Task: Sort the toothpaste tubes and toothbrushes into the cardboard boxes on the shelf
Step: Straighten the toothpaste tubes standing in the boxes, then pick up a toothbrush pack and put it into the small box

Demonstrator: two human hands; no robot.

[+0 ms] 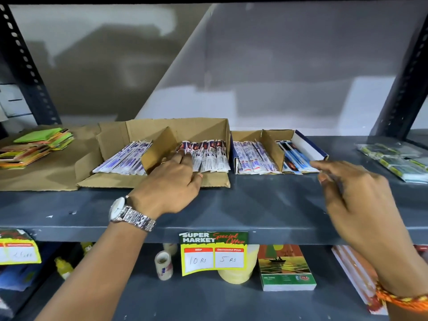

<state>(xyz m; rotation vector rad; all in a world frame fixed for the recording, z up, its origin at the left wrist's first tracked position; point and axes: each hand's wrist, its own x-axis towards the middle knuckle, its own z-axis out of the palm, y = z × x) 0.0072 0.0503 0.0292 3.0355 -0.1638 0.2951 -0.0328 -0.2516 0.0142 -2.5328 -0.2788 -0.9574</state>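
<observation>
A large cardboard box on the shelf has two compartments. Its left one holds white-and-purple packs; its right one holds several red-and-white toothpaste tubes. A smaller box to the right holds white-and-blue packs on the left and blue toothbrush packs on the right. My left hand, wearing a metal watch, rests its fingertips on the leftmost toothpaste tubes. My right hand hovers blurred just right of the toothbrush packs, with nothing visible in it.
The grey metal shelf has bare room in front of the boxes. A stack of coloured pads lies far left, wrapped green-black packs far right. Below are a price label, tape rolls and notebooks. Upright posts stand at both sides.
</observation>
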